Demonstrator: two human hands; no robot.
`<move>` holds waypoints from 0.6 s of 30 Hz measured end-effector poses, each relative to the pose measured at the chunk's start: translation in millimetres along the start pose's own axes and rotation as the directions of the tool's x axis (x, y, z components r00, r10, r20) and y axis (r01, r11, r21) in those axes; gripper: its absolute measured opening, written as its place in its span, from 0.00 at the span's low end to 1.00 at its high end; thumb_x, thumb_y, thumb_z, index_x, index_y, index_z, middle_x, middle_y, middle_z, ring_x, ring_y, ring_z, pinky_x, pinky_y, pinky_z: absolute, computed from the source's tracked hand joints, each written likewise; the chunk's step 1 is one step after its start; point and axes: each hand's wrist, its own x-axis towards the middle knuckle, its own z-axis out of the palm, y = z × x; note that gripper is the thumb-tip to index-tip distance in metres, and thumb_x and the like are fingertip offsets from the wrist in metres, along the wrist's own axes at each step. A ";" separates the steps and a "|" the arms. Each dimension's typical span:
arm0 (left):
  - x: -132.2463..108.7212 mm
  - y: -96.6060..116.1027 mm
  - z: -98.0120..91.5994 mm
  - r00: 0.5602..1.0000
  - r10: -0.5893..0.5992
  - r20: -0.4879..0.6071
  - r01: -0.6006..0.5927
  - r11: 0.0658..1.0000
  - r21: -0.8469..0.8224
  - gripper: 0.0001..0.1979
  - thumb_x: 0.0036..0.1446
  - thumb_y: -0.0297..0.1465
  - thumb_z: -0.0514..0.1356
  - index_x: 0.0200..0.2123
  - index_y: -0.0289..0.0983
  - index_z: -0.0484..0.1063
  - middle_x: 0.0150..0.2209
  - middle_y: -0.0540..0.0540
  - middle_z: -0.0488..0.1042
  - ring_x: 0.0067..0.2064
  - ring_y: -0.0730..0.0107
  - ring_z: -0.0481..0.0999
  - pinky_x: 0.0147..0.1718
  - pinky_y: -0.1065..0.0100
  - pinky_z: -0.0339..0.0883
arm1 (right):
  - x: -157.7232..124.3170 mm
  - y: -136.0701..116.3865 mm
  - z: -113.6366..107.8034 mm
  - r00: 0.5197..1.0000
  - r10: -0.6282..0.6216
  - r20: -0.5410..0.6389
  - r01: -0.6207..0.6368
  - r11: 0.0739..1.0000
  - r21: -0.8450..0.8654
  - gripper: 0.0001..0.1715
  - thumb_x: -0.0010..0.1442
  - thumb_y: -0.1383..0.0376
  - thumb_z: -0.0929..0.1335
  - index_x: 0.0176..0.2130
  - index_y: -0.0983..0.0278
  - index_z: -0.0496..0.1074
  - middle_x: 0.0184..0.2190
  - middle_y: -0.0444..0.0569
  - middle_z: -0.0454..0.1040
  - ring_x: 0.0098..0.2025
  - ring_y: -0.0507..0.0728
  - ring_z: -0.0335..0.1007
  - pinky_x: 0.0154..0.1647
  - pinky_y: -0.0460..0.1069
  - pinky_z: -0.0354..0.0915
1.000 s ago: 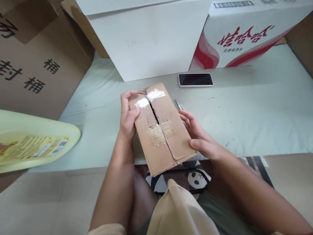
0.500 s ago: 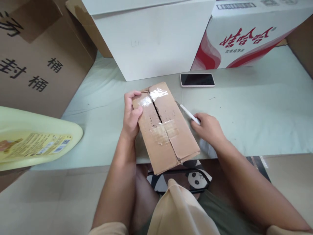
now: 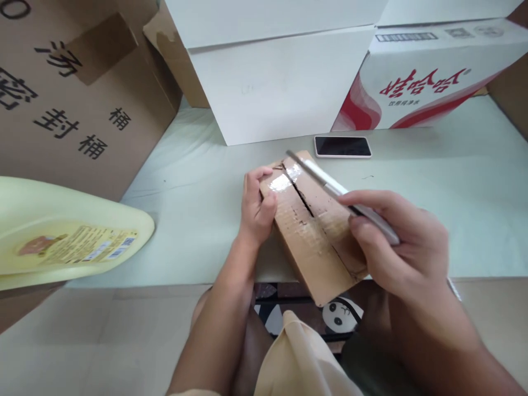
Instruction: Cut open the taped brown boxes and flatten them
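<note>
Grey tool [image 3: 333,187] moved over brown box [image 3: 305,247]; glossy tape [image 3: 279,182], dark-gapped seam [image 3: 304,201].

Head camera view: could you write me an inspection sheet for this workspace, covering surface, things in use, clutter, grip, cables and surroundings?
Surface: pale green cloth, lightly creased.
Things in use: small cardboard box, taped, with a dark gap along its top; slim silvery tool.
Clutter: phone, screen up; pale yellow bottle, at left.
Grip: left hand holds the box at its far left corner; right hand holds the tool over the box, contact unclear.
Cables: nothing seen.
Surroundings: brown carton, white box, red-and-white carton.
</note>
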 end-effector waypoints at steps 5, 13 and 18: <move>-0.2 4.0 0.0 1.000 0.005 -0.024 -0.005 1.000 -0.010 0.20 0.67 0.45 0.55 0.57 0.45 0.65 0.55 0.41 0.72 0.60 0.49 0.72 0.62 0.46 0.66 | 3.2 -0.7 7.8 0.990 -0.104 0.095 0.117 0.984 -0.137 0.14 0.63 0.72 0.64 0.44 0.59 0.75 0.17 0.35 0.60 0.16 0.48 0.50 0.19 0.46 0.53; -1.0 6.3 1.5 1.000 -0.001 -0.030 0.000 1.000 -0.026 0.17 0.67 0.43 0.55 0.56 0.45 0.64 0.55 0.40 0.72 0.59 0.51 0.72 0.62 0.47 0.66 | -1.3 -2.7 12.3 0.958 -0.278 0.069 0.285 0.902 -0.323 0.13 0.61 0.73 0.64 0.39 0.60 0.75 0.17 0.36 0.63 0.15 0.48 0.51 0.19 0.45 0.54; -1.5 7.2 1.5 0.999 -0.018 -0.027 0.018 1.000 -0.020 0.16 0.66 0.41 0.55 0.55 0.45 0.64 0.54 0.41 0.72 0.59 0.50 0.72 0.62 0.46 0.66 | 1.9 -2.5 15.7 0.948 -0.290 0.135 0.320 0.866 -0.385 0.13 0.63 0.71 0.63 0.38 0.60 0.77 0.20 0.40 0.73 0.17 0.48 0.60 0.21 0.44 0.55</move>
